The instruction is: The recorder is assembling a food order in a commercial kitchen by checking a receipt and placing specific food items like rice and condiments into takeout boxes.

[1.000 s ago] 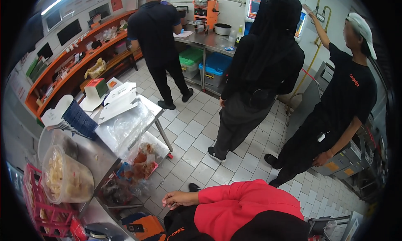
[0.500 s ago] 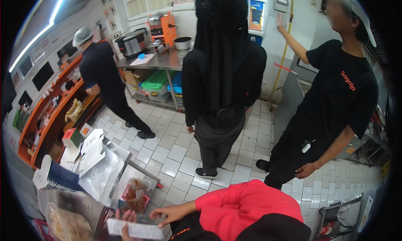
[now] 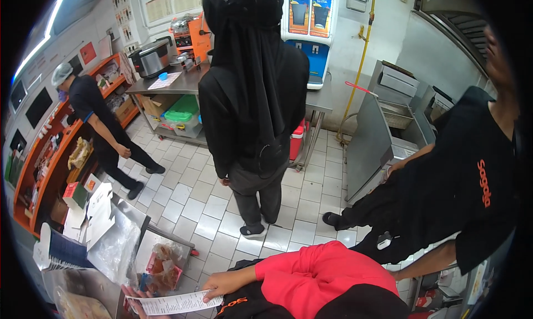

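A long white paper slip with printed lines, like a receipt, stretches between my hands at the bottom of the head view. My right hand, at the end of a red sleeve, pinches its right end. The left end lies against the fingers of my left hand, which is partly hidden behind the paper and holds it. Just beyond my hands, clear plastic bags with reddish-brown contents sit in a pink-edged container.
Left of my hands, a metal table carries plastic wrap, white cartons and a bag of pale food. A person in black stands ahead, another close at right, a third by orange shelves. A fryer stands beyond.
My right hand has closed on the slip's right end, and the slip is spread flatter. The person at right has lowered a raised hand. The view has swung right.
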Demonstrator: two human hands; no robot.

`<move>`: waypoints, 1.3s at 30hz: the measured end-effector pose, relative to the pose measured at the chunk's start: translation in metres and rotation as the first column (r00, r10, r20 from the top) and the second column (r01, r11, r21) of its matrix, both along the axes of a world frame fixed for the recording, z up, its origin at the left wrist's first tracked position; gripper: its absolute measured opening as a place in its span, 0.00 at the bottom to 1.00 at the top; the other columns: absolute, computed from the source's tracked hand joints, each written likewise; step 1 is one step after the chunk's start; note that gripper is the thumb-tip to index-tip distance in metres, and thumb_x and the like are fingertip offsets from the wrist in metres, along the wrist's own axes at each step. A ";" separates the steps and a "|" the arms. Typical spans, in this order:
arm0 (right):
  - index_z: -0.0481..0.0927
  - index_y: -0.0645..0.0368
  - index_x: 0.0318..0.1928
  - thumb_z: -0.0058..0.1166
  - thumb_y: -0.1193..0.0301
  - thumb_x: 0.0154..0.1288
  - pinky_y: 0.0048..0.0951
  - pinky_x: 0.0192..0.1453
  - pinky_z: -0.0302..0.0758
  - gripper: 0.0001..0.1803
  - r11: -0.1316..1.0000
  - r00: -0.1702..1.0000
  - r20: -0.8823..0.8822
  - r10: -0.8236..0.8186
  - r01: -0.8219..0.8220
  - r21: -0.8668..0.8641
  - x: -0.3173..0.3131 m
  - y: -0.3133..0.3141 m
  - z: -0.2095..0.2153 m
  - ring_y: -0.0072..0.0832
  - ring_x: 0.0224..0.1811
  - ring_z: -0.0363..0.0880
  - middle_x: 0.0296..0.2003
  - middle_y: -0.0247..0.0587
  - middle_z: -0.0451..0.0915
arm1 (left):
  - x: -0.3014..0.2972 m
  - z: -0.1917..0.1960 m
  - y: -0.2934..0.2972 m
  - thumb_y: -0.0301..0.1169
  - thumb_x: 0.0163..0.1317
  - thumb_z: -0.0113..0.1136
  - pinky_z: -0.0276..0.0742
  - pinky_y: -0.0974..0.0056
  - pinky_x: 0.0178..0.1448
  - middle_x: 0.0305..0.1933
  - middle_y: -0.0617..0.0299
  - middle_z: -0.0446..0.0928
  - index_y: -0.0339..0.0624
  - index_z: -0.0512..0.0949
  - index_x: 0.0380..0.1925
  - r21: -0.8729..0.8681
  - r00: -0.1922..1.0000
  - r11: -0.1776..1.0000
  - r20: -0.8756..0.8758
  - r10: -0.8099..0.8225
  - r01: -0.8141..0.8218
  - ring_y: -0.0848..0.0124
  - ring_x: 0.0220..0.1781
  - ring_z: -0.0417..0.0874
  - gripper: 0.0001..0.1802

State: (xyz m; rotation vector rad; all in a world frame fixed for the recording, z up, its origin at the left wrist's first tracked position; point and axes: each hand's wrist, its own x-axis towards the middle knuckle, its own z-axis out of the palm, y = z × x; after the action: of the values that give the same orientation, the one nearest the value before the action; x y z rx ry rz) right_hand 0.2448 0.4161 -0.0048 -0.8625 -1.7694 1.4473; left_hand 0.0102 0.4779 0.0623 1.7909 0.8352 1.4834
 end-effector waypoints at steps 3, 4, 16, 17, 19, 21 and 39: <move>0.78 0.64 0.42 0.50 0.53 0.68 0.34 0.37 0.71 0.23 0.999 0.999 0.033 -0.025 0.026 -0.031 0.009 0.004 0.001 0.36 0.31 0.78 0.30 0.49 0.81 | 0.002 0.005 0.013 0.28 0.67 0.50 0.64 0.57 0.66 0.65 0.44 0.66 0.27 0.66 0.60 -0.106 0.968 0.965 0.050 0.247 -0.241 0.55 0.65 0.68 0.23; 0.78 0.64 0.42 0.50 0.53 0.68 0.34 0.37 0.71 0.23 0.999 0.999 0.035 -0.027 0.028 -0.035 0.010 0.007 0.000 0.36 0.31 0.78 0.30 0.49 0.81 | -0.001 0.003 0.021 0.28 0.67 0.50 0.64 0.57 0.66 0.65 0.44 0.66 0.27 0.66 0.60 -0.110 0.968 0.965 0.051 0.245 -0.239 0.55 0.65 0.68 0.23; 0.80 0.63 0.43 0.51 0.55 0.67 0.33 0.30 0.70 0.21 0.992 0.992 0.047 -0.118 0.115 0.051 0.028 0.084 0.014 0.36 0.25 0.76 0.25 0.49 0.79 | -0.028 -0.008 0.132 0.29 0.65 0.55 0.67 0.47 0.63 0.63 0.34 0.64 0.28 0.64 0.60 0.227 0.925 0.914 -0.102 0.367 -0.337 0.41 0.63 0.68 0.25; 0.80 0.62 0.43 0.51 0.55 0.67 0.33 0.30 0.70 0.21 0.992 0.990 0.071 -0.123 0.120 0.046 0.028 0.092 0.019 0.35 0.24 0.77 0.24 0.48 0.79 | -0.031 -0.010 0.147 0.29 0.65 0.55 0.67 0.47 0.63 0.63 0.34 0.64 0.29 0.64 0.60 0.259 0.921 0.901 -0.087 0.379 -0.347 0.41 0.63 0.68 0.26; 0.80 0.61 0.44 0.51 0.55 0.67 0.32 0.30 0.70 0.20 0.992 0.988 0.097 -0.123 0.122 0.020 0.030 0.113 0.019 0.34 0.24 0.77 0.24 0.48 0.78 | -0.036 -0.023 0.180 0.30 0.65 0.56 0.66 0.47 0.64 0.63 0.33 0.64 0.29 0.64 0.60 0.272 0.916 0.893 -0.080 0.392 -0.359 0.41 0.63 0.69 0.26; 0.80 0.60 0.43 0.50 0.54 0.68 0.31 0.28 0.70 0.20 0.989 0.988 0.078 -0.131 0.124 0.084 0.030 0.135 0.020 0.33 0.23 0.76 0.22 0.46 0.78 | -0.038 -0.033 0.204 0.30 0.65 0.56 0.66 0.47 0.64 0.63 0.33 0.65 0.29 0.65 0.60 0.274 0.910 0.885 -0.072 0.408 -0.376 0.41 0.63 0.69 0.26; 0.75 0.58 0.28 0.44 0.56 0.71 0.30 0.27 0.69 0.20 0.983 0.982 0.082 -0.170 0.162 0.089 0.025 0.252 0.034 0.28 0.18 0.75 0.11 0.29 0.73 | -0.078 -0.052 0.332 0.31 0.64 0.58 0.66 0.46 0.64 0.61 0.35 0.67 0.30 0.70 0.55 0.375 0.813 0.745 0.038 0.581 -0.551 0.41 0.62 0.69 0.22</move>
State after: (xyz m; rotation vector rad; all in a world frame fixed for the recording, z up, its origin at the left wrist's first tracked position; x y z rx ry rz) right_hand 0.2697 0.6678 0.0292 -1.0202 -1.7632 1.2382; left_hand -0.0682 0.8103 0.0105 1.9773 1.3005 2.0853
